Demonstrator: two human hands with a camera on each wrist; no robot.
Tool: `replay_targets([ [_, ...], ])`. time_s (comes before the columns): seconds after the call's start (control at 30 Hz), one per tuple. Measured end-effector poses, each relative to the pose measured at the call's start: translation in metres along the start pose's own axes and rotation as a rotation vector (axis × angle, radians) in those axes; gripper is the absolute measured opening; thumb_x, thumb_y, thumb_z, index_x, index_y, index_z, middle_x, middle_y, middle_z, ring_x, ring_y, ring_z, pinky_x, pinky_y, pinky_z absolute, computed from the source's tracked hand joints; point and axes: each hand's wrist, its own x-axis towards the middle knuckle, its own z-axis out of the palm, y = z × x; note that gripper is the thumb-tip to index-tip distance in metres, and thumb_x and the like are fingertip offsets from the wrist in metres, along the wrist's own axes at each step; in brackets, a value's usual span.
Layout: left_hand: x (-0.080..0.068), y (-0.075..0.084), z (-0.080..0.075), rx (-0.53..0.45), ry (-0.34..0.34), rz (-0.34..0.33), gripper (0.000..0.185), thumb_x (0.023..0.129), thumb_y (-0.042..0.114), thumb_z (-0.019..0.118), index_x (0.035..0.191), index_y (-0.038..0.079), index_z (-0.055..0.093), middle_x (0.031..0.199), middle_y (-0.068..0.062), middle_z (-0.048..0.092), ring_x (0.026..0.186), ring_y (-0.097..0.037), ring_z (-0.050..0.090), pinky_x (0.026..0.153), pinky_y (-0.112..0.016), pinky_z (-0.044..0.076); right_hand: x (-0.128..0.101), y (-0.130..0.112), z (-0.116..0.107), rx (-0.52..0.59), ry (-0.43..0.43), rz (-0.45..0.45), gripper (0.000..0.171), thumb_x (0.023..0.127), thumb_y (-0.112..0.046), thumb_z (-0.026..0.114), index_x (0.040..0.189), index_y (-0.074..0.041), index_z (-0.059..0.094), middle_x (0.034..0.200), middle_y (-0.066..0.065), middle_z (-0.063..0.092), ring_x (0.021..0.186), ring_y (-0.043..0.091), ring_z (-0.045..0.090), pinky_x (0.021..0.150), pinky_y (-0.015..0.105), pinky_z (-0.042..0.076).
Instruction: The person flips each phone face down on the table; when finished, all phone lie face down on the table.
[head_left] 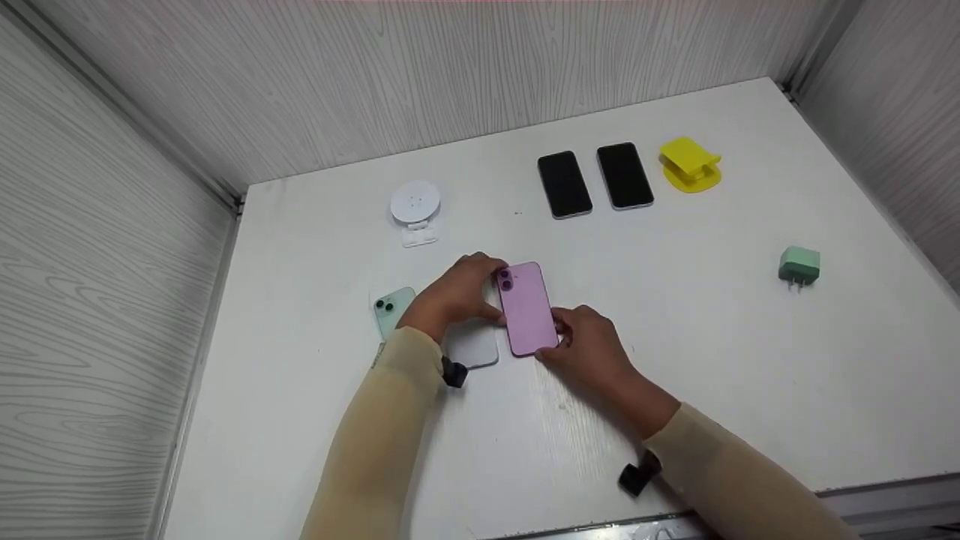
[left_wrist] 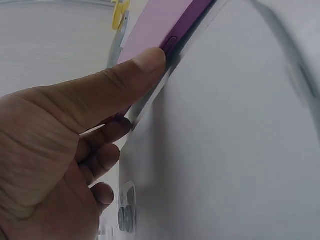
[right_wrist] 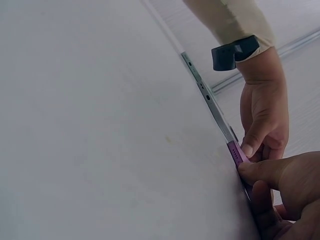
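Note:
A pinkish-purple phone lies back side up in the middle of the table, its two camera lenses at the top left. My left hand holds it by the left side: the thumb presses the long edge beside a side button, and the fingers reach the top corner. At the lower right corner, my right hand pinches the same phone, thumb on the bottom edge. Under my left wrist lies a white phone, partly covered. Left of it is a mint-green phone, its lower part hidden by the sleeve.
Behind my hands stands a white round charging stand. Two phones with black screens, one beside the other, lie farther back. To their right are a yellow phone stand and a green plug adapter. Panels enclose the table.

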Motion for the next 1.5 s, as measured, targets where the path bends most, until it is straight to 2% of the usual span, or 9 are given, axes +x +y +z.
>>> replay_targets([
  [0.37, -0.002, -0.001, 0.002, 0.055, 0.013, 0.03, 0.091, 0.084, 0.039, 0.097, 0.16, 0.013, 0.054, 0.156, -0.007, 0.053, 0.147, -0.027, 0.046, 0.128, -0.045, 0.04, 0.0, -0.002, 0.0, 0.017, -0.008, -0.012, 0.059, 0.093, -0.02, 0.085, 0.148, -0.009, 0.067, 0.114, 0.003, 0.065, 0.093, 0.018, 0.064, 0.081, 0.034, 0.057],
  [0.53, -0.005, 0.002, 0.003, 0.066, 0.022, -0.014, 0.09, 0.084, 0.038, 0.097, 0.159, 0.014, 0.054, 0.155, -0.006, 0.053, 0.147, -0.027, 0.047, 0.128, -0.046, 0.04, 0.005, -0.002, -0.002, -0.016, -0.044, -0.024, 0.057, 0.092, -0.022, 0.085, 0.145, -0.008, 0.068, 0.112, 0.004, 0.066, 0.094, 0.019, 0.062, 0.081, 0.034, 0.055],
  [0.6, -0.005, 0.006, 0.004, 0.076, 0.021, -0.035, 0.09, 0.084, 0.038, 0.097, 0.159, 0.014, 0.054, 0.157, -0.006, 0.053, 0.148, -0.028, 0.046, 0.128, -0.047, 0.04, 0.01, -0.002, -0.008, -0.058, -0.062, -0.034, 0.052, 0.093, -0.026, 0.086, 0.138, -0.006, 0.071, 0.109, 0.005, 0.067, 0.094, 0.02, 0.061, 0.08, 0.035, 0.053],
  [0.73, -0.003, 0.014, 0.005, 0.087, 0.014, -0.07, 0.09, 0.086, 0.039, 0.096, 0.161, 0.015, 0.053, 0.16, -0.006, 0.051, 0.149, -0.028, 0.046, 0.128, -0.047, 0.04, 0.036, -0.001, -0.029, -0.133, -0.048, -0.045, 0.054, 0.097, -0.038, 0.082, 0.134, -0.001, 0.071, 0.111, 0.014, 0.071, 0.101, 0.027, 0.064, 0.087, 0.042, 0.056],
  [0.87, -0.001, 0.018, 0.007, 0.089, 0.007, -0.098, 0.091, 0.086, 0.039, 0.095, 0.163, 0.016, 0.051, 0.162, -0.004, 0.049, 0.151, -0.028, 0.044, 0.129, -0.048, 0.039, 0.081, 0.002, -0.052, -0.164, 0.063, -0.046, 0.064, 0.103, -0.043, 0.075, 0.144, 0.004, 0.063, 0.125, 0.022, 0.068, 0.114, 0.036, 0.065, 0.099, 0.052, 0.057],
  [1.0, 0.003, 0.025, 0.011, 0.099, -0.001, -0.097, 0.091, 0.087, 0.039, 0.095, 0.163, 0.017, 0.051, 0.164, -0.003, 0.049, 0.153, -0.029, 0.044, 0.13, -0.049, 0.038, 0.125, 0.006, -0.072, -0.223, 0.163, -0.019, 0.074, 0.105, -0.043, 0.071, 0.152, 0.01, 0.052, 0.144, 0.031, 0.058, 0.134, 0.044, 0.058, 0.115, 0.056, 0.051],
  [1.13, 0.004, 0.033, 0.014, 0.111, 0.003, -0.083, 0.089, 0.087, 0.039, 0.094, 0.162, 0.017, 0.052, 0.164, -0.003, 0.049, 0.152, -0.028, 0.044, 0.13, -0.048, 0.037, 0.155, 0.01, -0.084, -0.288, 0.18, 0.03, 0.084, 0.106, -0.045, 0.069, 0.159, 0.014, 0.041, 0.158, 0.037, 0.046, 0.15, 0.048, 0.047, 0.125, 0.057, 0.043],
  [1.3, 0.004, 0.043, 0.018, 0.118, 0.014, -0.083, 0.088, 0.087, 0.039, 0.095, 0.162, 0.018, 0.053, 0.163, -0.001, 0.051, 0.15, -0.025, 0.045, 0.13, -0.046, 0.038, 0.174, 0.013, -0.089, -0.369, 0.167, 0.057, 0.086, 0.107, -0.048, 0.065, 0.153, 0.02, 0.042, 0.15, 0.041, 0.051, 0.142, 0.052, 0.054, 0.119, 0.059, 0.048],
  [1.5, 0.002, 0.054, 0.02, 0.15, 0.023, -0.064, 0.088, 0.087, 0.04, 0.095, 0.161, 0.016, 0.054, 0.162, -0.001, 0.052, 0.149, -0.026, 0.046, 0.13, -0.047, 0.037, 0.181, 0.009, -0.095, -0.461, 0.191, 0.074, 0.079, 0.109, -0.045, 0.062, 0.142, 0.025, 0.049, 0.136, 0.041, 0.06, 0.129, 0.054, 0.062, 0.108, 0.06, 0.054],
])
